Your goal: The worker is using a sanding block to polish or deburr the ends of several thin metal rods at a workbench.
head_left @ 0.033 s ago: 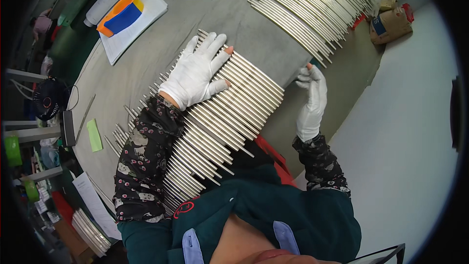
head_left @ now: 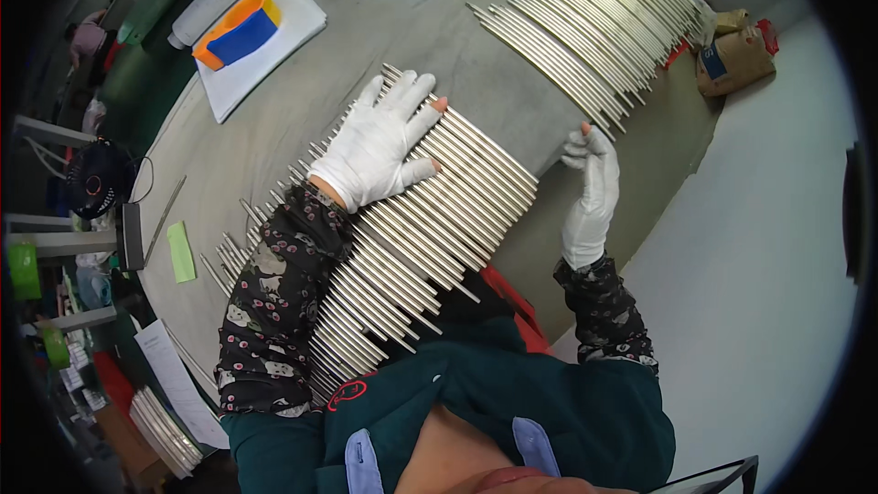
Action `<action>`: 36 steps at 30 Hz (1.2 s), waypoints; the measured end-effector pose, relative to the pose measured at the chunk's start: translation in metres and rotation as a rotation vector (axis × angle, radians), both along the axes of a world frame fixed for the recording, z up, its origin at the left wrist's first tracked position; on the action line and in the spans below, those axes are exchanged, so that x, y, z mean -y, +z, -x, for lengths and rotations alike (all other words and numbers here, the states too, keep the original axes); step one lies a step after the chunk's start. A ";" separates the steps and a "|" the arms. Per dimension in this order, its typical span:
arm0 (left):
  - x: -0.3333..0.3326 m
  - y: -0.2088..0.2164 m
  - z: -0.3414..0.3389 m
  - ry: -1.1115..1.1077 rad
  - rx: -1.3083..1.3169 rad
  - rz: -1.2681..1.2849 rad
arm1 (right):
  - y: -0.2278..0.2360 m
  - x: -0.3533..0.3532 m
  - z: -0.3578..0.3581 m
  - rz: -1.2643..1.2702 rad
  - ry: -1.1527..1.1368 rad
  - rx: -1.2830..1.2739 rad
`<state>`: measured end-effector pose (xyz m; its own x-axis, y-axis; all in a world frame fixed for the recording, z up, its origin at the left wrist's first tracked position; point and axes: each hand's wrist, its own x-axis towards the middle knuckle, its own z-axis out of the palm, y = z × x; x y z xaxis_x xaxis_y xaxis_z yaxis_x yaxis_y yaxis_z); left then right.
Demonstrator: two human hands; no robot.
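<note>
My left hand point(head_left: 370, 142), in a white glove with bare thumb and index tips, lies flat with fingers spread on a row of slim metal rods point(head_left: 457, 192). The rods rest side by side on the grey table, their near ends uneven and some jutting past its edge towards me. My right hand point(head_left: 593, 187), gloved the same way, is by the table's right edge, its fingers loosely bent and apart. Nothing shows in it. Just beyond its fingertips are the ends of a second batch of metal rods point(head_left: 585, 27), which lies at the far right.
On the far left of the table point(head_left: 439, 32), an orange and blue ring-shaped object point(head_left: 240, 32) sits on white papers point(head_left: 274, 59). A green slip point(head_left: 181, 252) and a single thin rod point(head_left: 165, 220) lie at the left. A brown sack point(head_left: 736, 59) stands by the right wall.
The table and rods sit slightly lower and further right in the picture. Both hands keep practically the same pose and place relative to the rods.
</note>
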<state>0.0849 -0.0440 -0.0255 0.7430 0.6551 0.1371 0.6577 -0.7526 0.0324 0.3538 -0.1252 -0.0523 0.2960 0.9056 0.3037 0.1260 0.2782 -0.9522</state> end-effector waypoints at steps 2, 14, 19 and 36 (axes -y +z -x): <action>-0.002 -0.008 -0.007 -0.009 0.039 0.038 | 0.011 -0.023 -0.006 -0.067 0.056 0.094; 0.009 -0.011 -0.013 0.028 0.129 0.055 | 0.068 -0.200 0.123 -0.437 0.420 1.041; 0.008 -0.012 -0.012 0.049 0.225 0.023 | 0.074 -0.282 0.191 -0.148 0.248 1.205; 0.015 -0.012 -0.019 0.039 0.263 0.040 | 0.073 -0.318 0.183 -0.361 0.080 0.978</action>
